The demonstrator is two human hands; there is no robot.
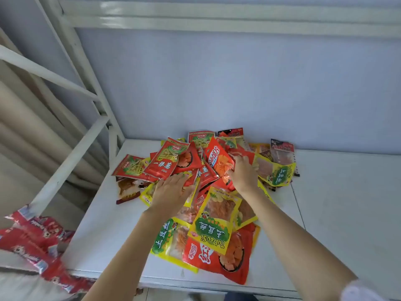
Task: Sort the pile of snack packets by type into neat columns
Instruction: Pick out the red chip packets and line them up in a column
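One unsorted pile of snack packets (pixel 201 183); overlap prevents an exact count. Two hands (pixel 171 192) in view. One white shelf surface (pixel 338 203).

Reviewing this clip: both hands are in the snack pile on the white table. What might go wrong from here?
1. The near red packet lies at the table's front edge; stirring the pile may push it off.
2. The left hand lies flat on overlapping packets, so dragging could sweep several types together.
3. The right hand has its fingers curled into red packets; whether it grips one or several is unclear, so it may lift extras.
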